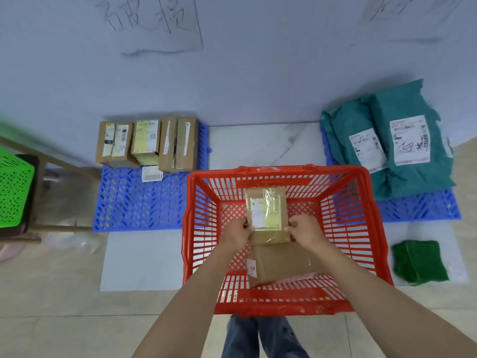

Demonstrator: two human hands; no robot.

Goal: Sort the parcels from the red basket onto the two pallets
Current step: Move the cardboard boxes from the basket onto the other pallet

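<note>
Far left of the grip: green perforated plastic crate [14, 187] on a dark stool. Up and left of the grip: blue slatted plastic pallet [134, 202] on the floor, carrying three brown cardboard boxes [147, 143] in a row along its far edge.

Left hand [238, 235] closed on the left edge of a small brown cardboard parcel with a white label [267, 215]; right hand [304, 231] closed on its right edge. Parcel held over the red plastic mesh basket [361, 241]. Below the grip, inside the basket, lies a plain brown cardboard parcel [284, 262].

Up and right: second blue pallet [418, 208] bearing teal plastic mailer bags [402, 140]. Right of the grip, on the floor: folded dark green cloth [419, 260].
</note>
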